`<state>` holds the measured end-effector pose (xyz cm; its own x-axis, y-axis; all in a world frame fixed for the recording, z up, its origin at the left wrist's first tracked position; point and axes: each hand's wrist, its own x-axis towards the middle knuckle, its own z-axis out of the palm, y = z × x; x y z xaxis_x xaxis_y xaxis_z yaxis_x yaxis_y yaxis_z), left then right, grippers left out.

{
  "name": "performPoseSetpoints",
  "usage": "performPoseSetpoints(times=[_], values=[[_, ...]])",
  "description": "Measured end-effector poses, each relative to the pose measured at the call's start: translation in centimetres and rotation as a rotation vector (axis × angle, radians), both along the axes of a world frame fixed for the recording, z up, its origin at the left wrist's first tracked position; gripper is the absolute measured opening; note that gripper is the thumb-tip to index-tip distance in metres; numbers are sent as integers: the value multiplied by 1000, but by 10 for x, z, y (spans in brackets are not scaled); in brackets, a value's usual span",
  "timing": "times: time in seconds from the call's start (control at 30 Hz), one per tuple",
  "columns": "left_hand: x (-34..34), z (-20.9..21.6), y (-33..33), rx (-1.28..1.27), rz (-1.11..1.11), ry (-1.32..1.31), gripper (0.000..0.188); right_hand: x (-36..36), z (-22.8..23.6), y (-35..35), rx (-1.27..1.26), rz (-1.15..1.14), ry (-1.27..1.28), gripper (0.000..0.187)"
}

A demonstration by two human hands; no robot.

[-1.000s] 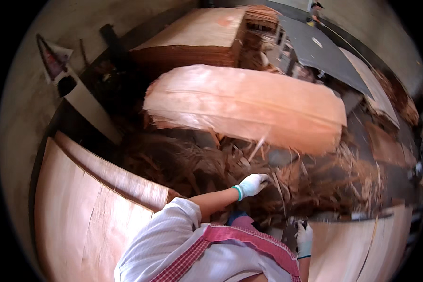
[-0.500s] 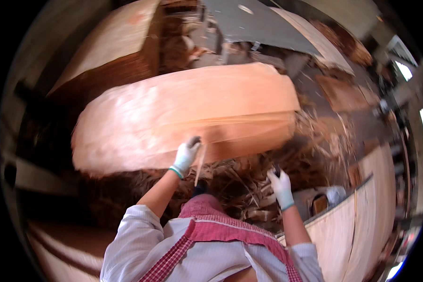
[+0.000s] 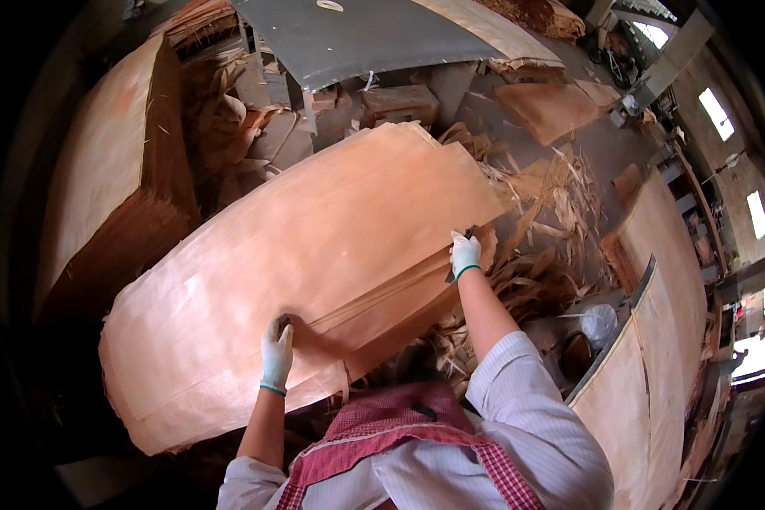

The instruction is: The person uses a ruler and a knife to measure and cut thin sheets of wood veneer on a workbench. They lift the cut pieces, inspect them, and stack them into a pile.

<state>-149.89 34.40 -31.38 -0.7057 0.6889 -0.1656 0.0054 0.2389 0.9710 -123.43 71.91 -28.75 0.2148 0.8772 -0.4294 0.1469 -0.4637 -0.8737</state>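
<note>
A large stack of thin tan wood veneer sheets (image 3: pixel 331 221) lies in front of me, slanting from lower left to upper right. My left hand (image 3: pixel 276 350), in a white glove with darkened fingertips, rests on the top sheet near the close edge, fingers laid against it. My right hand (image 3: pixel 465 253), gloved too, is closed at the stack's right end. It grips a small dark tool that looks like a knife (image 3: pixel 450 274), mostly hidden by the fist. Between the hands, long folds and overlapping sheet edges run along the stack. A narrow veneer strip (image 3: pixel 346 378) sits at the near edge.
Veneer scraps (image 3: pixel 544 204) are heaped right of the stack. Another tall veneer stack (image 3: pixel 102 161) stands at left, and a pale one (image 3: pixel 654 357) at right. A dark grey board (image 3: pixel 365 38) lies at the back. A plastic-wrapped bundle (image 3: pixel 599 325) sits near the right stack.
My left hand has let go of a narrow strip and moved down-left onto the sheet. My right hand has risen from above the scraps to the stack's right end. The view has turned.
</note>
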Motion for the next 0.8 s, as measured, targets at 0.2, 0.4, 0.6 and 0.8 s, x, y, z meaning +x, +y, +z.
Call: performPoseSetpoints(times=[0.2,0.4,0.6,0.8], values=[[33,43,-11,-110,-129,-384,27,17,37,-11,337,528,-934,39],[86,47,4,146,-178,-993,74,15,98,-8,491,665,-509,35],[56,10,30,488,311,-854,38,14,118,-16,425,498,6,34],[60,6,52,267,577,-836,24,44,63,8,49,659,-190,33]])
